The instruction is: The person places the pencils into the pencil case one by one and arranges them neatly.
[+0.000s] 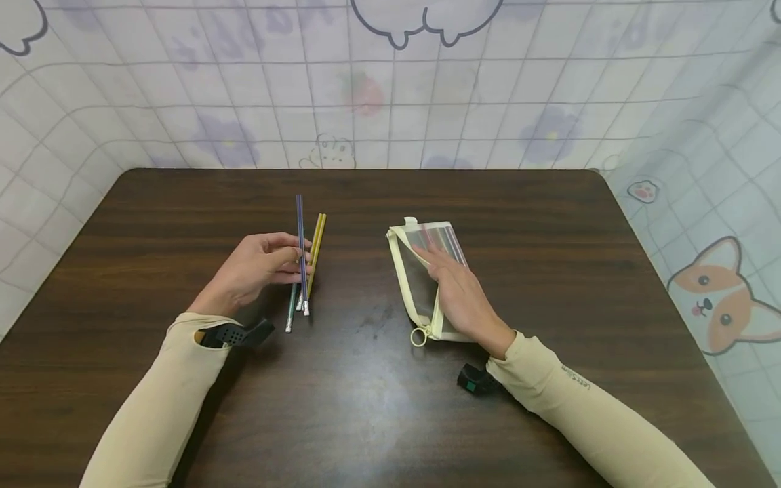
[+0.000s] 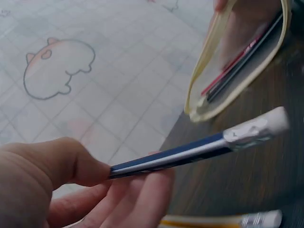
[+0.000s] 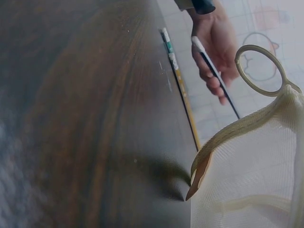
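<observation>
My left hand (image 1: 256,266) pinches a dark blue pencil (image 1: 300,220) between thumb and fingers, its white eraser end toward me. In the left wrist view that pencil (image 2: 190,152) points its eraser at the pouch. Below and beside the hand lie yellow pencils (image 1: 320,234) and a green pencil (image 1: 291,308). To the right, my right hand (image 1: 460,291) holds a cream-edged mesh pencil pouch (image 1: 413,288) with its zip mouth gaping toward the left hand. Red and dark pencils (image 2: 232,71) show inside it. The right hand's fingertips are partly hidden by the pouch.
A dark wood table (image 1: 366,407) lies under everything. A round zipper pull (image 1: 418,337) hangs at the pouch's near corner. Patterned grid cloth (image 1: 317,88) rises behind the table and along both sides. Small cameras (image 1: 476,379) sit at both wrists.
</observation>
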A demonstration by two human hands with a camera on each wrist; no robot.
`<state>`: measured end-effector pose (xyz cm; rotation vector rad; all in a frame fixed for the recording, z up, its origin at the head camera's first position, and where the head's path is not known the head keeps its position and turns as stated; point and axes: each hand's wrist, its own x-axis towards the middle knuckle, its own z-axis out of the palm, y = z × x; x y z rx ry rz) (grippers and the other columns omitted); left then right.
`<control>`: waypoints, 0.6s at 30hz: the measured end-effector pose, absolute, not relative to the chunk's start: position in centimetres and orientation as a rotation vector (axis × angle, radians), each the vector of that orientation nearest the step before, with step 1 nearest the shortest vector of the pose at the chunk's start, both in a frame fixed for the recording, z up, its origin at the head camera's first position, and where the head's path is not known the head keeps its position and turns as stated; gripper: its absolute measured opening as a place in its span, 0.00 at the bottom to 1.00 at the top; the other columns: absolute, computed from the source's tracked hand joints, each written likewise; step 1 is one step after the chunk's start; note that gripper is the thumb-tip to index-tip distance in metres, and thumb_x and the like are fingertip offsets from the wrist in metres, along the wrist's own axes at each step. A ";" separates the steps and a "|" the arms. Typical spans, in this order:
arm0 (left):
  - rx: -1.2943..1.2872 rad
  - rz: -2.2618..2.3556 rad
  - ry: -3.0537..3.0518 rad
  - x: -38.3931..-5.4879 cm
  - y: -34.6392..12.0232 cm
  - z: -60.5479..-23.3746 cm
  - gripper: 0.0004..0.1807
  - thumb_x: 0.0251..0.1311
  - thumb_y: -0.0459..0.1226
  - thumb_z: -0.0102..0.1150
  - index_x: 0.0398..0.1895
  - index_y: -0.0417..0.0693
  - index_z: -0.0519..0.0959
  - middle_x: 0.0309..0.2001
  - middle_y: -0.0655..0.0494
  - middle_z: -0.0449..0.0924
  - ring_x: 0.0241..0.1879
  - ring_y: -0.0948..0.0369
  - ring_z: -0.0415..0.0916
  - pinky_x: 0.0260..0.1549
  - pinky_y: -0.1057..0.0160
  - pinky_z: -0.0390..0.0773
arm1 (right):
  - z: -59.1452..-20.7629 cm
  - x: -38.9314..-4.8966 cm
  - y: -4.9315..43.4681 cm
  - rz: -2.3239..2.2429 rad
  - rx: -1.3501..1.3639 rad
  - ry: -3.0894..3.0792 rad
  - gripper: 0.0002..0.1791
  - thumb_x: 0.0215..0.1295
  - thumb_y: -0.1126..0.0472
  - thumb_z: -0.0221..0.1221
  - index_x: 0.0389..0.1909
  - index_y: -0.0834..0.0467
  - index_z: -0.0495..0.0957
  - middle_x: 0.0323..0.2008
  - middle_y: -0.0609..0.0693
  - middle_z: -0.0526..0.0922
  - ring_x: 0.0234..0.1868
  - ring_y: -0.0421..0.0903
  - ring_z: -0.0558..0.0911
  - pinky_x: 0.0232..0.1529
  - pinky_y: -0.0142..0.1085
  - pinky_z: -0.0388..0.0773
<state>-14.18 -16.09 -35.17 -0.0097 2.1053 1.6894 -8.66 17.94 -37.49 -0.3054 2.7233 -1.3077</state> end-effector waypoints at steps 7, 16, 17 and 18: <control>-0.025 1.792 2.021 -13.8 -14.8 -35.2 0.24 0.77 0.36 0.53 0.69 0.31 0.69 0.51 0.49 0.86 0.46 0.61 0.90 0.48 0.64 0.90 | -37.6 -8.7 17.8 -1.301 -0.330 2.724 0.31 0.79 0.57 0.30 0.77 0.46 0.66 0.81 0.54 0.61 0.84 0.55 0.57 0.85 0.58 0.52; -0.022 1.942 1.892 -13.8 -11.7 -35.5 0.24 0.74 0.33 0.56 0.67 0.28 0.68 0.60 0.37 0.80 0.46 0.62 0.89 0.52 0.59 0.89 | -37.3 -8.6 18.1 -1.294 -0.321 2.737 0.30 0.80 0.55 0.31 0.77 0.44 0.67 0.80 0.56 0.62 0.83 0.55 0.58 0.85 0.58 0.52; -0.026 1.966 1.876 -13.9 -11.4 -35.5 0.24 0.74 0.33 0.57 0.66 0.27 0.68 0.57 0.39 0.81 0.46 0.62 0.89 0.51 0.59 0.89 | -37.3 -8.6 18.1 -1.297 -0.320 2.735 0.30 0.80 0.56 0.32 0.77 0.44 0.67 0.80 0.56 0.62 0.84 0.55 0.57 0.85 0.58 0.52; -0.031 1.984 1.865 -13.9 -11.2 -35.5 0.24 0.73 0.33 0.58 0.65 0.27 0.68 0.55 0.41 0.82 0.45 0.62 0.89 0.51 0.59 0.89 | -37.3 -8.6 18.1 -1.299 -0.316 2.736 0.29 0.80 0.56 0.32 0.77 0.44 0.67 0.80 0.56 0.62 0.84 0.55 0.57 0.85 0.58 0.52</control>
